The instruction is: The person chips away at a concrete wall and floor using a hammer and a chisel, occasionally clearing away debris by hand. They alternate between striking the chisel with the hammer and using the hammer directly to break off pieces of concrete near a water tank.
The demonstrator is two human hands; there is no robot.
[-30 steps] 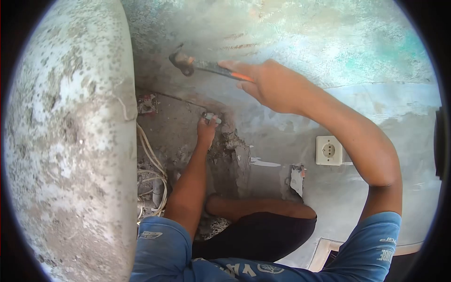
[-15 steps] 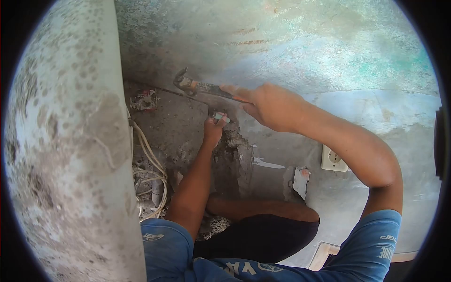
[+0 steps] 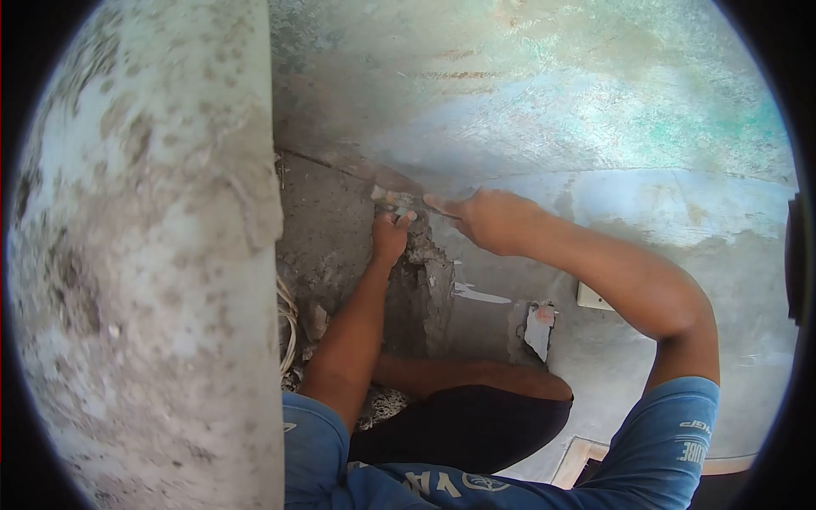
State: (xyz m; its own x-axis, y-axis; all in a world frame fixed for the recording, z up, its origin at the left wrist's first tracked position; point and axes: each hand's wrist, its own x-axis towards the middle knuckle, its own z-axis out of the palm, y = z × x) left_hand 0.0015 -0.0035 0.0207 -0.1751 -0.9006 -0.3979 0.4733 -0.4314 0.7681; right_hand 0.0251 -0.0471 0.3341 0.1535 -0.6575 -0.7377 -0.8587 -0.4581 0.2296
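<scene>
My right hand (image 3: 503, 223) is closed around the handle of a claw hammer (image 3: 435, 210), whose head is smeared by motion and overlaps the top of my left fist. In my left hand (image 3: 392, 238), the fingers wrap a short pale-green chisel (image 3: 400, 211); its blade is hidden. Both tools meet close to the grey wall. Just below and right of my left hand runs a rough chipped groove (image 3: 435, 276) in the plaster.
A thick stained pale pillar (image 3: 161, 255) fills the left side. Pale cables (image 3: 289, 327) hang beside it, above rubble. A socket plate (image 3: 592, 297) sits partly behind my right forearm, and a broken patch (image 3: 539, 327) shows in the wall. My bent knee (image 3: 544, 387) is below.
The hammer has swung down and left from above my left hand to the chisel's end. My view has shifted, so the pillar covers more of the cables and hides the wall box.
</scene>
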